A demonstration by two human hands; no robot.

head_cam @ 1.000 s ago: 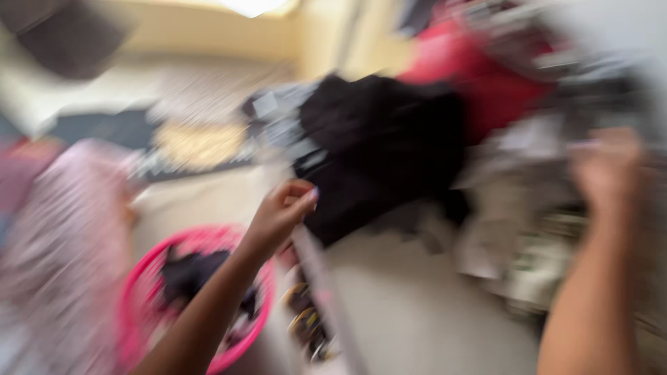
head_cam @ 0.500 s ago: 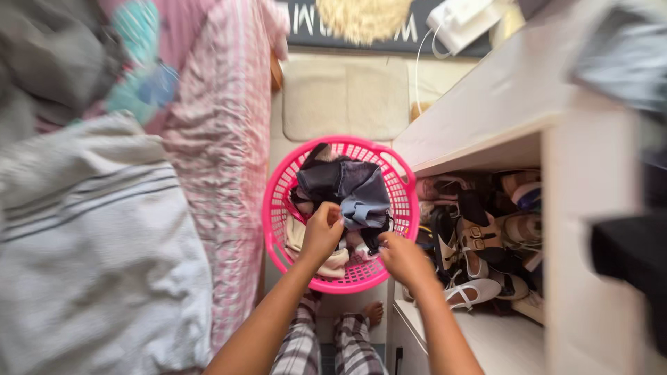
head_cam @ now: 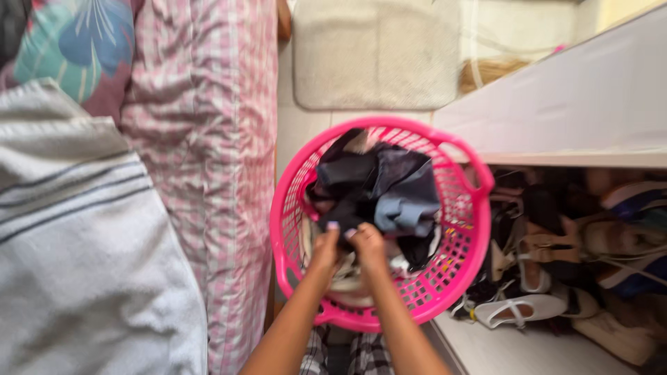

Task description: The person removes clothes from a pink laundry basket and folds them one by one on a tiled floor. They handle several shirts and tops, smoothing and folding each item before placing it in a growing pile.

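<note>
Clothes (head_cam: 379,187) gripped by both hands inside basket (head_cam: 458,264) rim.

We have both hands, left hand (head_cam: 325,244) beside right hand (head_cam: 368,243), in the basket (head_cam: 458,267) on the clothes (head_cam: 379,184), bed (head_cam: 201,139) left, shoes (head_cam: 556,243) right, mat (head_cam: 375,55) beyond.

left hand (head_cam: 325,244), right hand (head_cam: 368,244), dark clothes (head_cam: 375,184), pink basket (head_cam: 458,271)

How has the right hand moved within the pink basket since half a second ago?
Yes. The right hand has shifted left, away from the pink basket rim beside the shoes, and now meets the left hand on the dark clothes.
</note>
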